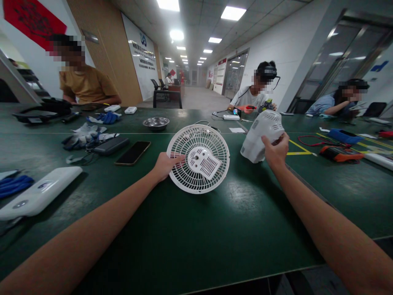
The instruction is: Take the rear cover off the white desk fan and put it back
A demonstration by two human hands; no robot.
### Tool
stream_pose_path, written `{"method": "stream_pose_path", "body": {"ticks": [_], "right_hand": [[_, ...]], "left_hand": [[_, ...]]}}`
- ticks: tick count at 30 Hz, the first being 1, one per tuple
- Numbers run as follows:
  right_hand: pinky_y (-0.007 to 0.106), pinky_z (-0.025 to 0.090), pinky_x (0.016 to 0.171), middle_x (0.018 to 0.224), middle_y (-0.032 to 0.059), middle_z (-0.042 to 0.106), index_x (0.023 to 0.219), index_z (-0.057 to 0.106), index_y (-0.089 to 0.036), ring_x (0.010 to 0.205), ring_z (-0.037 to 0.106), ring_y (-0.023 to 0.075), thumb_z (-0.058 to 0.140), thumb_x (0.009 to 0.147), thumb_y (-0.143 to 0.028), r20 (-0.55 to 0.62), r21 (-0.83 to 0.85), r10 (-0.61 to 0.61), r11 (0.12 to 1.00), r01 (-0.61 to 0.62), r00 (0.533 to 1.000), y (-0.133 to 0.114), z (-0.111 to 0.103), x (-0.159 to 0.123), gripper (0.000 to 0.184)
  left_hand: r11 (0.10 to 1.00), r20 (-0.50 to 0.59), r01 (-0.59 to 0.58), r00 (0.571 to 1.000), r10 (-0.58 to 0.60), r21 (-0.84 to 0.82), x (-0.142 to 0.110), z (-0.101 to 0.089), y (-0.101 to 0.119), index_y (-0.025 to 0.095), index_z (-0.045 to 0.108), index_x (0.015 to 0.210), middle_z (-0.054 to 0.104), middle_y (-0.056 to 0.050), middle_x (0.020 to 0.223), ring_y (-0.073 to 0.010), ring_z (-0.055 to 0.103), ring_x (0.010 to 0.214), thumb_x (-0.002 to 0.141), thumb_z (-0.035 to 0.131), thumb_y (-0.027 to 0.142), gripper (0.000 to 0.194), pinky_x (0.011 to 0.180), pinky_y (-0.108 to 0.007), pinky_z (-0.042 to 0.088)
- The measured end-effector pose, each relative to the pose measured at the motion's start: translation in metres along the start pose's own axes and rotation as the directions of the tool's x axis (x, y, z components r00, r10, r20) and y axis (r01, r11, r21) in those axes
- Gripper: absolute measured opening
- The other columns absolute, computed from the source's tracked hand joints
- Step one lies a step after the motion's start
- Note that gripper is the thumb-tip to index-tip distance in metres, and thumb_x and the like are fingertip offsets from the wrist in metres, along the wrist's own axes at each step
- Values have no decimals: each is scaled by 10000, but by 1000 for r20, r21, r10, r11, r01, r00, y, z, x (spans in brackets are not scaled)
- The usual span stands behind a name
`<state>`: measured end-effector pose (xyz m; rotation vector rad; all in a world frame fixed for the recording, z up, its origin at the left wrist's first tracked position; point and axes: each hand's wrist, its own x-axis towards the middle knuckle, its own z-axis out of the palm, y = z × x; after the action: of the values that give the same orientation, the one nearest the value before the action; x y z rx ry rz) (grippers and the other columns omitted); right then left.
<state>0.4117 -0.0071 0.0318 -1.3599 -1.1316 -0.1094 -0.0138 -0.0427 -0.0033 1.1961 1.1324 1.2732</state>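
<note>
My left hand (166,165) grips the left rim of a round white fan grille (198,159), which stands tilted on the dark green table (196,237) with its back motor housing facing me. My right hand (275,150) holds a white plastic fan body part (261,135) lifted just above the table, to the right of the grille. The two white parts are apart from each other.
A black phone (133,153), a dark power bank (111,145), gloves (87,133) and a steel bowl (156,123) lie beyond my left hand. A white device (37,196) sits at the left. Three other people sit around the table. Tools and cables (339,153) lie at the right.
</note>
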Motion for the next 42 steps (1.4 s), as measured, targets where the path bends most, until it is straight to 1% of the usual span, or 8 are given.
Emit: {"method": "stream_pose_path", "body": {"ticks": [10,20,23,29,33,35,39,42], "right_hand": [[448,482,922,1331,153,577,1382,400,-219,1092,600,301,695,747,-436,2,31,-45,998,45,999,1,-2,1,733],[398,468,913,1291,172,590,1377,401,-178,1055,606,270,653,805,-409,-43,26,-86,996,87,995,-2,-2,1,666],[402,457,943,1323,187,565,1398,369,-191,1139,581,283,651,821,-373,-68,2,-113,994,114,991,-10,-5,0,667],[433,408,1040,1441,184,473,1457,316,-202,1314,484,305,714,782,-384,-73,-96,-274,959,267,959,-44,-11,-13,804],[412,502,872,1336,164,561,1421,382,-198,1125,597,297,741,739,-446,22,26,-225,974,225,974,-58,3,-34,810],[405,526,792,1195,134,638,1359,448,-176,937,642,263,747,719,-488,152,83,-156,986,145,976,-58,17,-51,772],[426,533,827,1057,111,703,1216,553,-157,862,655,252,736,720,-558,430,43,-73,997,60,900,-57,44,-82,663],[443,536,836,1031,132,715,1203,551,-146,869,670,277,729,727,-568,567,-58,-3,997,43,824,-59,55,-94,660]], "left_hand": [[1000,14,-13,1000,13,-13,3,-1,-3,111,757,879,768,-98,829,-217,733,728,707,839,208,214,746,-389,614],[1000,25,-29,999,29,-13,2,-2,-2,109,751,894,767,-100,839,-224,737,743,710,843,217,233,772,-414,612],[1000,32,-26,999,26,-9,1,-2,-1,112,752,908,769,-103,858,-229,740,762,713,841,219,239,776,-417,613],[999,25,-37,999,36,3,3,-2,-4,116,757,885,767,-96,830,-219,734,740,722,834,218,207,764,-405,613],[999,17,-42,999,42,-3,3,-1,-3,117,756,862,765,-93,807,-212,729,713,718,833,211,188,762,-403,612],[999,19,-47,999,47,10,2,0,-2,118,755,860,766,-95,809,-220,730,716,710,843,230,206,753,-406,614],[997,3,-61,998,61,37,0,-1,0,124,757,852,767,-97,805,-228,731,714,692,858,259,232,729,-402,614],[993,-12,-107,994,108,51,0,-2,0,117,761,836,765,-97,778,-234,728,696,685,864,304,261,705,-398,612]]}}
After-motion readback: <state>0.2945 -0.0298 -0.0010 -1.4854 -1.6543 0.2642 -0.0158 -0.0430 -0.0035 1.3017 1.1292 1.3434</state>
